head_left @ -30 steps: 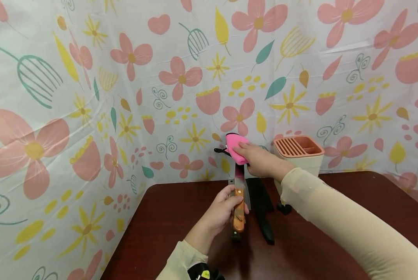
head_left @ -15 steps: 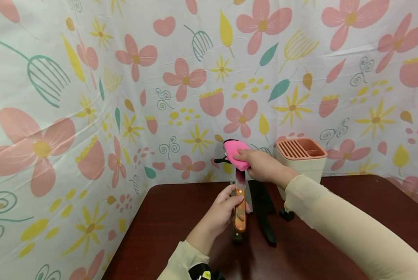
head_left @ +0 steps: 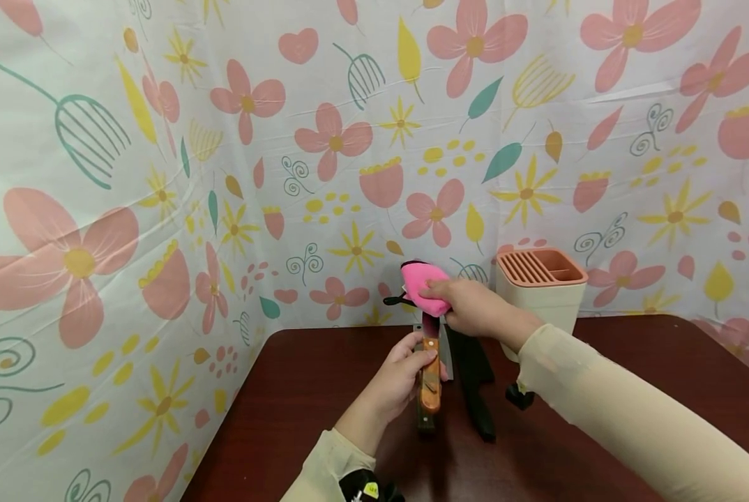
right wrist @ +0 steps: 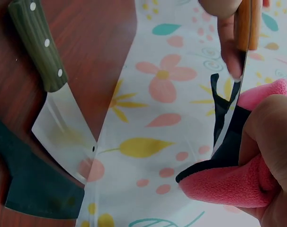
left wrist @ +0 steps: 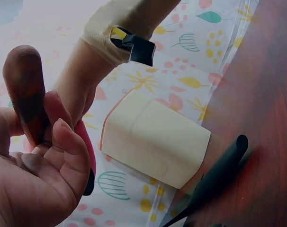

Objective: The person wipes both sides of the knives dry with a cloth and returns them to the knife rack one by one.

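Closest of all was the left sleeve (head_left: 330, 464), cream, with a black strap (head_left: 358, 484) at the wrist. The left hand (head_left: 399, 373) had its fingers curled round the orange-brown wooden handle of a knife (head_left: 430, 387), with the thumb on top. The knife was up above the dark red-brown tabletop (head_left: 312, 404), its handle toward the person and its blade pointing away. Under it, a cleaver (right wrist: 60, 130) with a dark green handle and three shiny dots lay flat, the end of its blade by the table's far edge. Just to the right lay a black cleaver (head_left: 475, 390), black from blade to handle. Farther up, the right hand (head_left: 478, 307) pinched a fuzzy pink cloth (head_left: 426, 289) against the knife's blade. The cloth hid the far part of the blade; it had a black inside and a black loop (head_left: 397, 301) sticking out on the left. Behind the right arm stood a cream holder (head_left: 556, 300) with an orange top, slots on one side and open boxes on the other. At the back hung a white sheet (head_left: 324, 84) with pink, yellow and green flowers and leaves
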The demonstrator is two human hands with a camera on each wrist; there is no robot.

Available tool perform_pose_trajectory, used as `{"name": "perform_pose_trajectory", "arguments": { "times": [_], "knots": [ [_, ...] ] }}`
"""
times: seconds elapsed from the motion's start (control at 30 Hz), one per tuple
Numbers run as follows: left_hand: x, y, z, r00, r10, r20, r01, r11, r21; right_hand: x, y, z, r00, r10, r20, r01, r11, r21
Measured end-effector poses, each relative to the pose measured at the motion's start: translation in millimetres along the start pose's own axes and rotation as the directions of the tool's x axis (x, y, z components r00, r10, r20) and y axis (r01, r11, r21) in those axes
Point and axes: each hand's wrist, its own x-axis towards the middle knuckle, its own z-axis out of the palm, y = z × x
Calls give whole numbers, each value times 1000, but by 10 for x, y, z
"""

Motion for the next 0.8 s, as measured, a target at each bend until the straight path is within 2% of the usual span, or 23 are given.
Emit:
{"name": "perform_pose_trajectory", "arguments": {
  "times": [0.4, 0.8],
  "knots": [
    [49, 15, -25, 999, -22, -37, 21, 1000, -11, -154, -145, 13, 995, -68, -74, 66, 998, -22],
    [29, -31, -81, 997, 4, -80, -5, 1000, -2, -249, -336, -14, 987, -148, -55, 147, 989, -27]
  ]
}}
